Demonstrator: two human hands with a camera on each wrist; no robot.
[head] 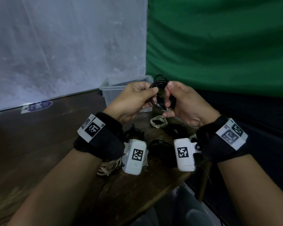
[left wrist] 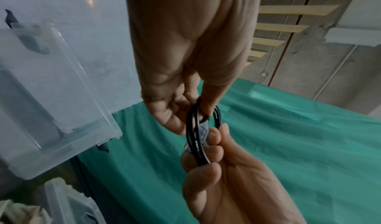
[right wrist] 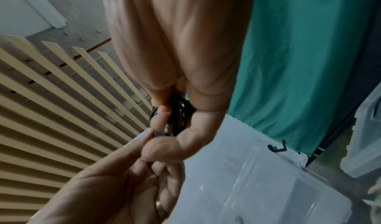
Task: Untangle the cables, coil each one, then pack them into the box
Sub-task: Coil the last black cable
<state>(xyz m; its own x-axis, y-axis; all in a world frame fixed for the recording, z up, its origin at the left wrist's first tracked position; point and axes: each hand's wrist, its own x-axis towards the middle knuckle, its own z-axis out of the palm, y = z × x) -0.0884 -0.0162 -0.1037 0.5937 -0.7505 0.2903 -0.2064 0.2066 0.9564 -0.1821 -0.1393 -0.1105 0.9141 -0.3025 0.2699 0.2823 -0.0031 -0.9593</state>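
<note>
A black cable (head: 159,88) wound into a small coil is held up between both hands, just in front of the clear plastic box (head: 112,89). My left hand (head: 149,94) pinches the coil's left side between thumb and fingers. My right hand (head: 168,97) has its fingers curled round the coil's right side. In the left wrist view the black cable (left wrist: 194,138) loops run from the left fingertips (left wrist: 208,112) down into the right hand (left wrist: 208,156), with a grey plug among the loops. In the right wrist view the coil (right wrist: 179,113) sits inside the curled right fingers.
Rubber bands (head: 158,122) lie on the brown table (head: 39,144) under the hands. A beige cable (head: 108,167) and more black cables (head: 160,145) lie near my wrists. A green cloth (head: 219,46) hangs at the right, beyond the table edge.
</note>
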